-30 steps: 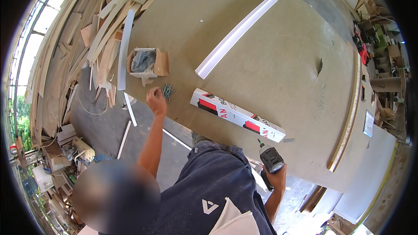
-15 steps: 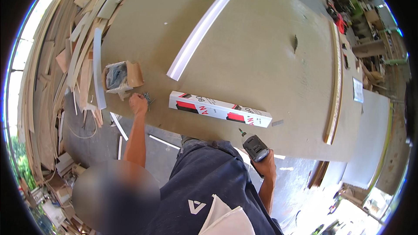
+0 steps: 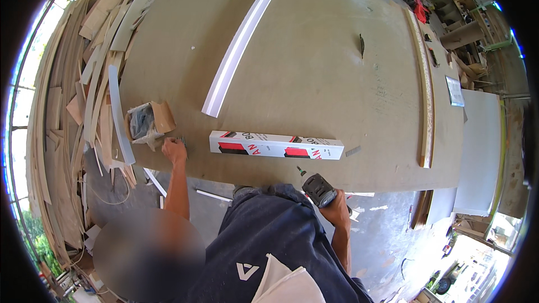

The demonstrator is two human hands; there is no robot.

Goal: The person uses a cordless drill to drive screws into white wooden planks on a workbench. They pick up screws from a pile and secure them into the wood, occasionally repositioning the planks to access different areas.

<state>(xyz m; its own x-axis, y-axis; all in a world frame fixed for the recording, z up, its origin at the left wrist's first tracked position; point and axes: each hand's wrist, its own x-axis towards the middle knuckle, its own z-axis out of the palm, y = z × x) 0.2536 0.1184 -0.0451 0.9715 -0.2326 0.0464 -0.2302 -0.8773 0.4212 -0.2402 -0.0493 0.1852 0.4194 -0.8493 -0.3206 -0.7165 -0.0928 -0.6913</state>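
Observation:
At the left of the table, my left hand (image 3: 174, 150) is over a small heap of screws (image 3: 183, 141) and hides most of it. Its fingers are curled together; what lies between them is hidden. Just beyond stands an open cardboard box (image 3: 163, 116) with a plastic bag (image 3: 142, 121) inside. My right hand (image 3: 336, 210) is closed round a black cordless driver (image 3: 319, 190) near the table's front edge, its bit pointing up and left. In front of the driver lies a long white box section with red and black print (image 3: 275, 145).
A white angled strip (image 3: 240, 50) lies across the table (image 3: 314, 62). A small grey metal piece (image 3: 353, 151) is right of the printed section. A long wooden strip (image 3: 424, 90) runs along the right side. Stacked boards (image 3: 62, 95) line the left; a pale strip (image 3: 119, 115) stands beside them.
The whole view has shifted a little. My left hand has moved farther over the screws and now covers more of them. My right hand keeps its hold on the driver.

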